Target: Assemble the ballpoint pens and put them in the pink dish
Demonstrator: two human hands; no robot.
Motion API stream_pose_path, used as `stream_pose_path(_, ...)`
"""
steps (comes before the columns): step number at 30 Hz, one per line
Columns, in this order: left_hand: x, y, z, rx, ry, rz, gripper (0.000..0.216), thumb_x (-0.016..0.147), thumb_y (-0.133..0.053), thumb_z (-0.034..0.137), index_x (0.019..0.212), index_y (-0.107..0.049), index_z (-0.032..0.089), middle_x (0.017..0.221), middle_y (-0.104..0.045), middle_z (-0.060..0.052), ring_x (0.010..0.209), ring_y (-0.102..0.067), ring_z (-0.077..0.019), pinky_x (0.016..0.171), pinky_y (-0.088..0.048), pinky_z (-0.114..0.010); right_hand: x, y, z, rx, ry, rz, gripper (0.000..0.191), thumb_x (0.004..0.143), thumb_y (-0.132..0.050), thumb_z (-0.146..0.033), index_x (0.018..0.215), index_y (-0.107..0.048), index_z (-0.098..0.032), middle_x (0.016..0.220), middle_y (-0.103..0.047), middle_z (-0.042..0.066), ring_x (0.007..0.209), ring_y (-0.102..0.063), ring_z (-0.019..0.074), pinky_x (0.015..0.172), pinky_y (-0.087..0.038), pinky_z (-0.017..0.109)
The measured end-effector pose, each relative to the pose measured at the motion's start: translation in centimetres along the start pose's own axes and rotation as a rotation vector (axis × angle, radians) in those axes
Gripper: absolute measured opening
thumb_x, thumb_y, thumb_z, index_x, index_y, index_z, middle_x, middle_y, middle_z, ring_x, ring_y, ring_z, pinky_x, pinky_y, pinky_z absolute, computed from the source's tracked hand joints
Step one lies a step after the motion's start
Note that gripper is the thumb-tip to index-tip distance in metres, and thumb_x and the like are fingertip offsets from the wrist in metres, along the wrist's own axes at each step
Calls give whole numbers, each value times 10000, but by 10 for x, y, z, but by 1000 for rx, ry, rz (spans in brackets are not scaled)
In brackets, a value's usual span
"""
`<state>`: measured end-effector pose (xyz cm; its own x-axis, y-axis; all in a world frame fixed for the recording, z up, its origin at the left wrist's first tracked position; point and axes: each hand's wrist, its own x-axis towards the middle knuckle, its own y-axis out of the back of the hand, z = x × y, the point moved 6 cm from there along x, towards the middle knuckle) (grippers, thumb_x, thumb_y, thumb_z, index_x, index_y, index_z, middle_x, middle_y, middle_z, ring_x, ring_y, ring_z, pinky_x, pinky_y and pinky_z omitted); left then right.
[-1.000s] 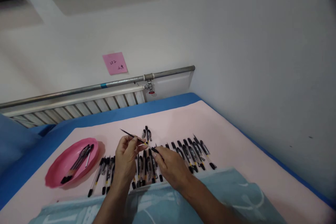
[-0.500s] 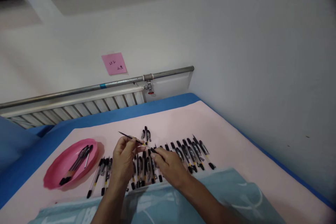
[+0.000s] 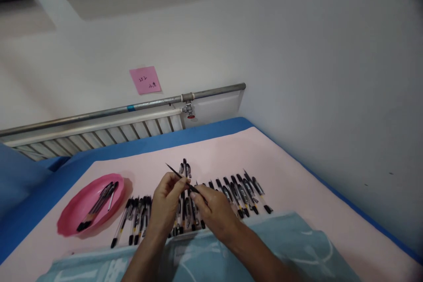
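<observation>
My left hand point(image 3: 168, 205) pinches a thin black pen refill point(image 3: 175, 172) whose tip sticks up to the left. My right hand point(image 3: 214, 213) meets it from the right, fingers closed on the other end, which looks like a pen barrel point(image 3: 194, 190). Both hands hover over a row of black-capped clear pens point(image 3: 238, 191) lying on the pink mat point(image 3: 291, 185). A pink dish point(image 3: 87, 202) at the left holds a few black pens.
A light blue cloth point(image 3: 291, 246) covers the near edge of the mat. The blue table surface point(image 3: 165, 141) runs round the mat. A radiator and metal pipe point(image 3: 132, 108) lie behind, and a white wall with a pink sticky note point(image 3: 144, 80) closes the right side.
My left hand has moved right, closer to my right hand, and the refill now shows a shorter length beyond my fingers.
</observation>
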<state>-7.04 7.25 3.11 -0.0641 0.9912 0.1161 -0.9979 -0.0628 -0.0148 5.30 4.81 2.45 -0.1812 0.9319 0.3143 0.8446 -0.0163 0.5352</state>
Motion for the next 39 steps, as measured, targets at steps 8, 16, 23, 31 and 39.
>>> stream_pose_path(8,28,36,15,182,59,12,315,706,-561,414,880,-607,156,902,-631,-85,827,-593,-205,669,-486,-306,2,17,1,123,-31,113,233,868,-381,-309,769,-553,-187,652,-559,-13,584,-490,103,549,-327,192)
stream_pose_path(16,80,49,-39,1157,133,-59,24,600,-575,192,613,-585,175,659,-650,-98,720,-593,-252,653,-403,-323,3,19,5,127,-34,127,256,854,-386,-333,677,-502,-189,555,-466,-34,522,-435,96,497,-302,192)
stream_pose_path(23,92,34,-54,1330,110,-180,163,551,-541,56,599,-620,190,744,-680,-127,809,-605,-271,701,-391,-319,3,19,4,123,-29,102,268,866,-368,-341,667,-467,-193,549,-442,-38,521,-425,96,508,-297,196)
stream_pose_path(31,99,43,-49,1400,113,-218,147,578,-564,101,695,-622,168,782,-677,-143,785,-613,-265,660,-398,-302,3,20,3,135,-22,98,264,865,-366,-326,653,-445,-191,548,-418,-41,512,-407,92,493,-275,199)
stream_pose_path(39,106,46,-52,1372,166,-249,103,546,-588,116,615,-619,186,744,-683,-85,799,-608,-245,685,-398,-286,5,19,4,145,-22,98,254,859,-373,-315,659,-463,-186,550,-431,-42,513,-406,88,500,-282,193)
